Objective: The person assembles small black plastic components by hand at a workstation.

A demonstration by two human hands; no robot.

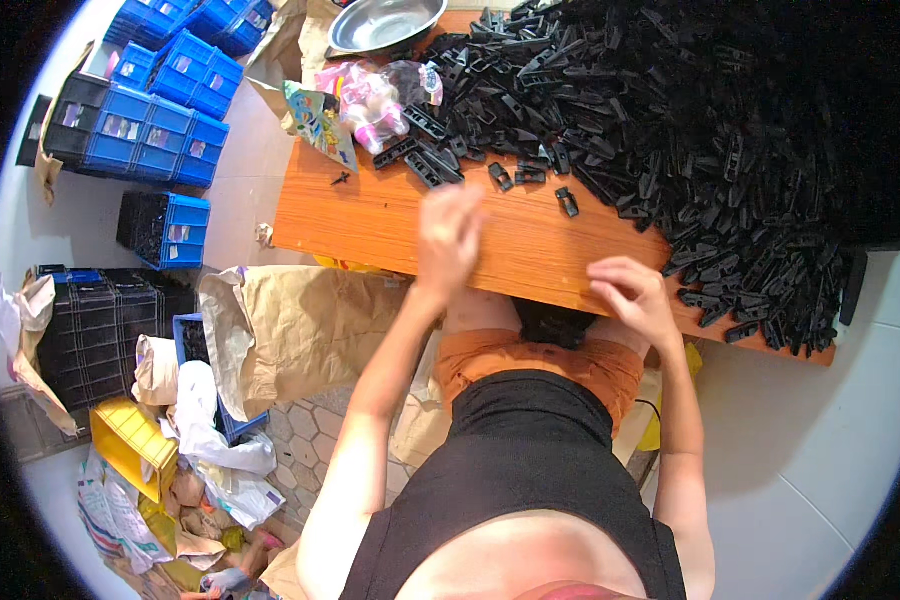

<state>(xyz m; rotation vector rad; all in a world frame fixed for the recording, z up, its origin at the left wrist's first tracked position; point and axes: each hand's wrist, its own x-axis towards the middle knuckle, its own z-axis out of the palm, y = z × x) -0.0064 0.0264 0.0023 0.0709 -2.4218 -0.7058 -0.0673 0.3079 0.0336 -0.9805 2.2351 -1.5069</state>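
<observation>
My left hand (448, 238) hovers above the wooden table (370, 215), smeared by motion, so its fingers and anything in them cannot be made out. Just beyond it lie long black slotted plastic pieces (422, 168). My right hand (632, 298) is at the table's front edge, thumb and bent fingers a little apart, with nothing visible between them. Several short black plastic pieces (566, 201) sit loose on the wood between the hands and the heap. A large heap of black plastic pieces (610, 110) covers the table's far and right parts.
A metal bowl (385, 25) and pink-and-white plastic packaging (370, 100) stand at the back left. Blue crates (185, 140) are stacked along the left wall. A brown paper sack (300, 325) is left of my legs; a yellow crate (135, 445) lies lower left among bags.
</observation>
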